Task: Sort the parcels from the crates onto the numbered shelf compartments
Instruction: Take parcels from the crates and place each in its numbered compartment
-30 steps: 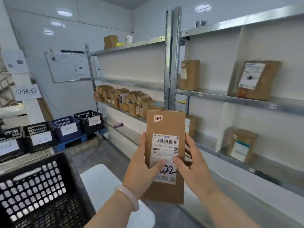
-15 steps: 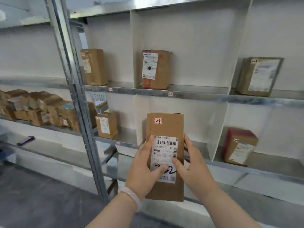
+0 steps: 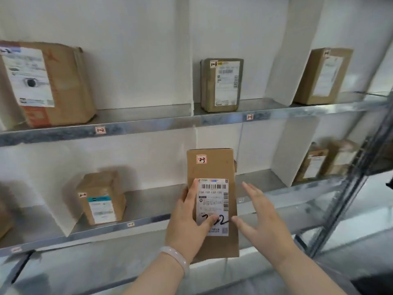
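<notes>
Parcel (image 3: 212,201) tagged 2-3 is gripped upright by the left hand (image 3: 188,226) alone; right hand (image 3: 262,220) is spread, empty. Shelf tags (image 3: 250,117) should be matched first (lower ones unreadable).

Tall brown cardboard parcel (image 3: 212,201) upright before the shelf

I see its white shipping label with barcode and black handwriting facing me, a small red-edged sticker near its top; it stands level with the lower metal shelf (image 3: 148,220).

Matt cardboard parcel (image 3: 212,167); glossy metal shelf (image 3: 170,124).
</notes>
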A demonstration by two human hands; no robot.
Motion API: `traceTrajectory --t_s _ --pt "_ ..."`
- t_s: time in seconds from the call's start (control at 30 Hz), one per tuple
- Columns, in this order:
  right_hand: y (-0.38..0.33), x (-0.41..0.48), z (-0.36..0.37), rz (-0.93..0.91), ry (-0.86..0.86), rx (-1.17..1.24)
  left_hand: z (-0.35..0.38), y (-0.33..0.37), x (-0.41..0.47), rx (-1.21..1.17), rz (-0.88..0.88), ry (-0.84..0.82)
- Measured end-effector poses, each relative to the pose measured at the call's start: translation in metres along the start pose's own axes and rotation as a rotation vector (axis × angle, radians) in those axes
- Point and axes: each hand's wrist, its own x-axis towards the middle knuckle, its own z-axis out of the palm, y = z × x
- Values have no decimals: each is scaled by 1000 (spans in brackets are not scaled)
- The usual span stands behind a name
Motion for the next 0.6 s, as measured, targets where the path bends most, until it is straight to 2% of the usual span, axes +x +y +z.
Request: traceTrajectory --t_s 0.13,0.23,0.4,0.6 --pt "25 8 0 79 53 -99 34 3 39 -31 133 -112" --pt "44 11 -3 106 61 -155 63 7 60 -47 161 -160" --pt "86 25 -17 139 74 -216 110 20 88 -54 259 -174" --pt "158 61 -40 117 40 -229 182 44 125 -5 260 -145"
